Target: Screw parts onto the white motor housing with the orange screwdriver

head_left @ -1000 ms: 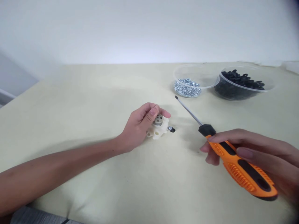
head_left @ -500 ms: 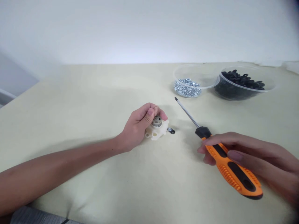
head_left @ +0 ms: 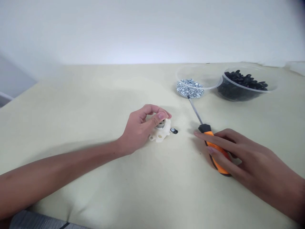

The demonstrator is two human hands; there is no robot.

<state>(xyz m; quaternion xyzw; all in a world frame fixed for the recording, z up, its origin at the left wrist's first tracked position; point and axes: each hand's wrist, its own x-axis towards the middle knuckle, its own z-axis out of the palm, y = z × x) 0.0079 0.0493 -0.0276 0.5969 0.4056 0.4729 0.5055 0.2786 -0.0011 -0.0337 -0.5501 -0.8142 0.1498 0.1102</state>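
Note:
My left hand [head_left: 141, 130] is closed around a small white plastic housing [head_left: 163, 135] with a round metal motor [head_left: 161, 124] in it. The thumb lies across the motor and covers part of it. At the housing's right edge is a small black piece with a silvery screw head [head_left: 173, 130]. My right hand [head_left: 235, 156] has its fingers along the orange and black handle of a screwdriver [head_left: 216, 149], low over the table. The blade points away from me, its dark tip in front of the tub of screws.
At the back right a clear tub [head_left: 212, 87] contains many silvery screws [head_left: 190, 88]. Beside it stands a second clear tub [head_left: 260, 90] full of black plastic parts [head_left: 240, 84]. The pale tabletop [head_left: 95, 95] meets a white wall [head_left: 143, 31] behind.
My right hand has moved left and lower with the screwdriver, which now points more straight ahead. My left thumb has shifted right over the motor, hiding more of it.

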